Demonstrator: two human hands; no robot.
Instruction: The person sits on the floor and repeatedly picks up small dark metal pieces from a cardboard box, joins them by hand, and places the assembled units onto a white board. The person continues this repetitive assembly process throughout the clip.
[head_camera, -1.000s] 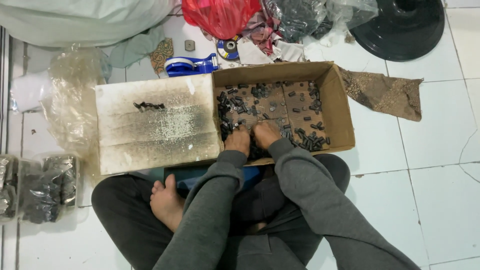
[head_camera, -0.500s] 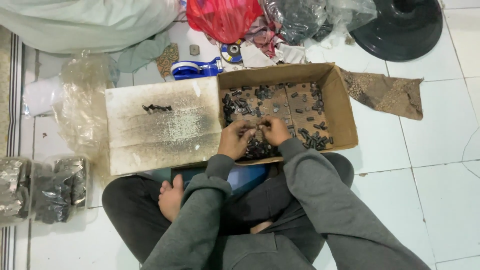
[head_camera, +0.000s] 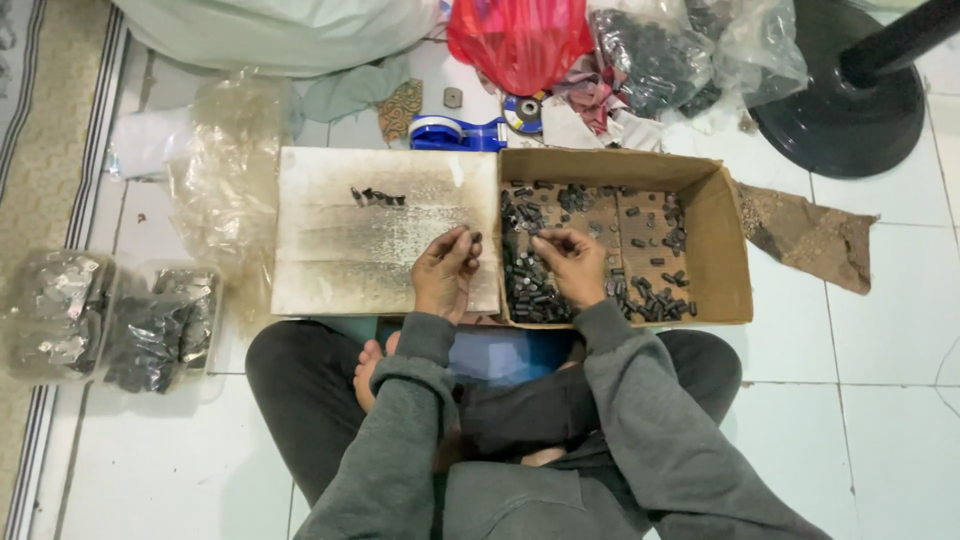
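Small black cylindrical parts (head_camera: 530, 290) lay heaped in the cardboard box (head_camera: 718, 215), looked light, stiff, best pinched by the ends; left hand (head_camera: 443, 272) fingers pinched one over the left flap (head_camera: 330, 240), right hand (head_camera: 572, 265) fingers pinched another.

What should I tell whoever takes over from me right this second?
Left hand: over the flat cardboard flap, pinching a few small dark parts.
Right hand: in the box, fingers on the parts pile.
Done: a short row of parts lies on the flap.
Left: most parts are loose in the box.
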